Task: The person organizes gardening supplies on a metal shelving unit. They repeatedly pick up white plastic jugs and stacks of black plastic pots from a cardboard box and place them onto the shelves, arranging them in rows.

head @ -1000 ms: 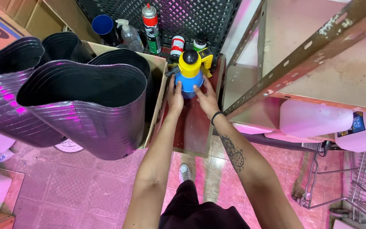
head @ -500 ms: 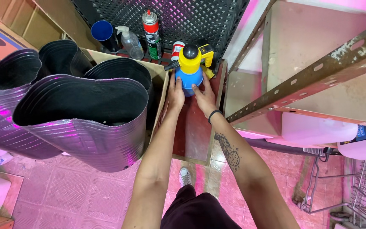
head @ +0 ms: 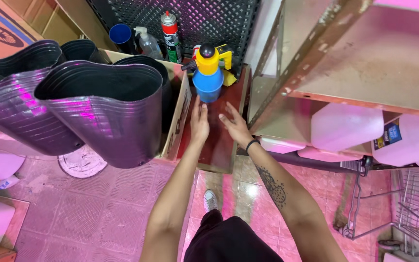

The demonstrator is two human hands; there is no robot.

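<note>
A blue pump sprayer (head: 208, 77) with a yellow top and a black knob stands upright on a dark red board (head: 219, 136). My left hand (head: 199, 122) hovers just below it, fingers apart, holding nothing. My right hand (head: 235, 127) is beside it, also empty, with a black band on the wrist. Both hands are a short way off the sprayer and do not touch it.
Stacks of black plastic pots (head: 98, 106) fill a cardboard box (head: 178, 116) on the left. A spray can (head: 170, 31), a clear bottle (head: 147, 43) and a blue cup (head: 120, 36) stand at the back. A metal shelf (head: 360, 63) with white jugs (head: 345, 127) is on the right.
Both hands have let go of the blue sprayer and drawn back toward me. The sprayer now stands on its own on the board.
</note>
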